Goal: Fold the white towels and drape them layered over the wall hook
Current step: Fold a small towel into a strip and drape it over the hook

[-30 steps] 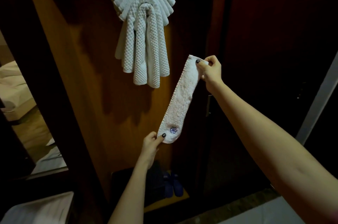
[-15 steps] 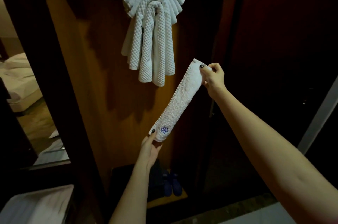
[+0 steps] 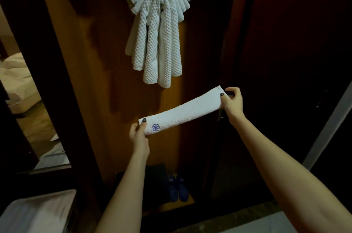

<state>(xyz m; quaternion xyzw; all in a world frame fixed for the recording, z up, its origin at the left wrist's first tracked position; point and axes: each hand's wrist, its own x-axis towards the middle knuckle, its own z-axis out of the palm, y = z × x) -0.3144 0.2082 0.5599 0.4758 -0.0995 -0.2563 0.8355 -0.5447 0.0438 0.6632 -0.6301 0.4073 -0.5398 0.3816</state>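
Observation:
I hold a narrow folded white towel (image 3: 185,111) stretched between both hands, almost level, its right end a little higher. A small blue flower emblem sits near its left end. My left hand (image 3: 138,133) pinches the left end with thumb on top. My right hand (image 3: 232,102) pinches the right end. Above, several folded white towels (image 3: 158,29) hang layered in an arch on the wooden wall panel (image 3: 91,80); the inner ones have a waffle texture. The hook itself is hidden under them.
A pair of blue slippers (image 3: 177,189) stands on a low shelf below the towels. A mirror or opening at the left shows a bed (image 3: 15,80). A white surface (image 3: 36,211) lies at the bottom left. Dark doors fill the right side.
The towel swung from hanging steeply to nearly level: my left hand rose and moved left with its end, and my right hand sank lower. The view shifted slightly.

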